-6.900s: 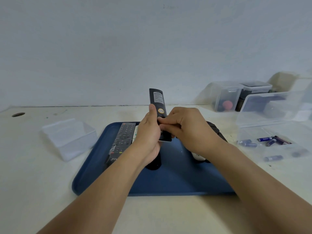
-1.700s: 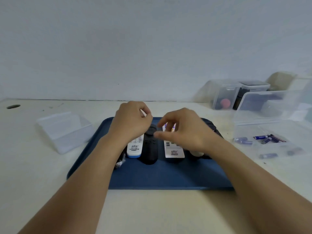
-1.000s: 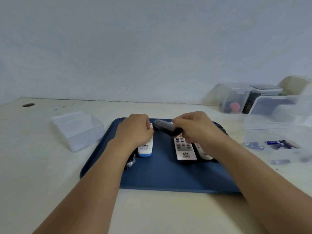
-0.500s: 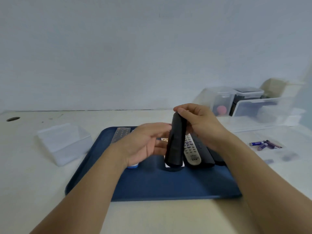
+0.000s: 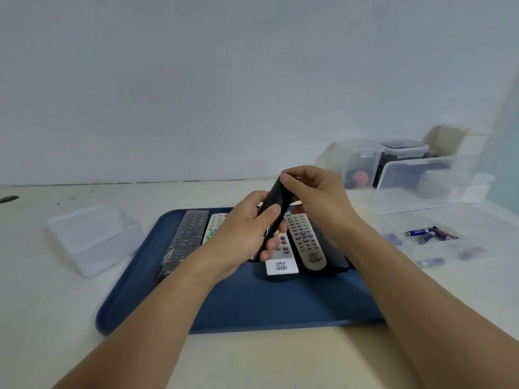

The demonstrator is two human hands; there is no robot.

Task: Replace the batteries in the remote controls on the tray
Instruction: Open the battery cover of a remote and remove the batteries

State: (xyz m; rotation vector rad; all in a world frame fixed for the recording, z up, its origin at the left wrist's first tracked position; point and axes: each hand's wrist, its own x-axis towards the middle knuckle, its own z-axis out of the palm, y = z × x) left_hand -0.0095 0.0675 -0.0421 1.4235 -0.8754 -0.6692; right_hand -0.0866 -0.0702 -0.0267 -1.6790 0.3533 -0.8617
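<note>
A black remote (image 5: pixel 271 204) is gripped above the blue tray (image 5: pixel 280 304): its lower half by the left hand (image 5: pixel 247 237), its top pinched by the right hand (image 5: pixel 317 196). The body should be braced firmly while the battery cover is slid off. Loose batteries (image 5: pixel 429 234) lie on the tabletop (image 5: pixel 252 360), right.

Smooth matt blue plastic tray (image 5: pixel 252 310)

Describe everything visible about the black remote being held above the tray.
The black remote is slim, smooth and matte, likely plastic, with its plain back toward the camera and no buttons showing. It is tilted, top end up and away, above the blue tray. The left hand grips its lower half; the right hand pinches its top end. Its lower end is hidden.
</note>
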